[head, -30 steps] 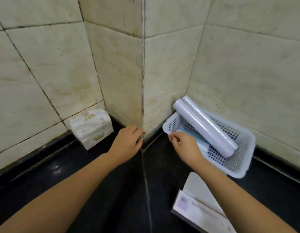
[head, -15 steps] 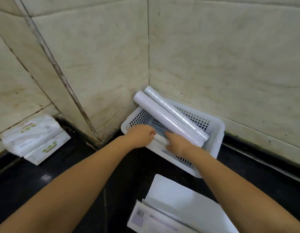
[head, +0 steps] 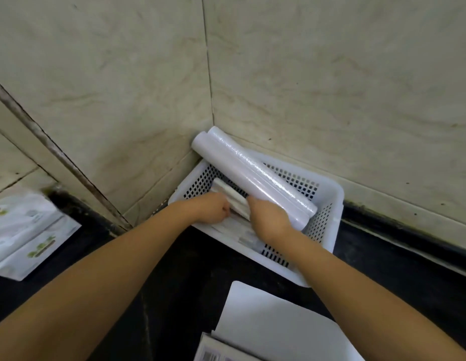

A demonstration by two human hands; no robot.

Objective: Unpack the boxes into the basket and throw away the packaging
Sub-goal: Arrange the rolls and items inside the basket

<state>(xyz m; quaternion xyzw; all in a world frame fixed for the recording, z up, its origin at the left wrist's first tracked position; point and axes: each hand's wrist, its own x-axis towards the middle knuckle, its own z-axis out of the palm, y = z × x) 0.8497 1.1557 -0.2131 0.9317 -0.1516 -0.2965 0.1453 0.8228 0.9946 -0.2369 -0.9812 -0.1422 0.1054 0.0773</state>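
Nearest me an opened white box [head: 273, 327] lies flat on the dark counter [head: 174, 282], just in front of the white perforated basket [head: 328, 204]. Both hands are inside the basket's near-left part: the left hand [head: 213, 208] and right hand [head: 269, 221] are each curled around a long pale packet [head: 233, 195]. Behind them two wrapped rolls [head: 252, 173] lie slanted across the basket, their far ends over its back corner by the tiled wall [head: 331, 74].
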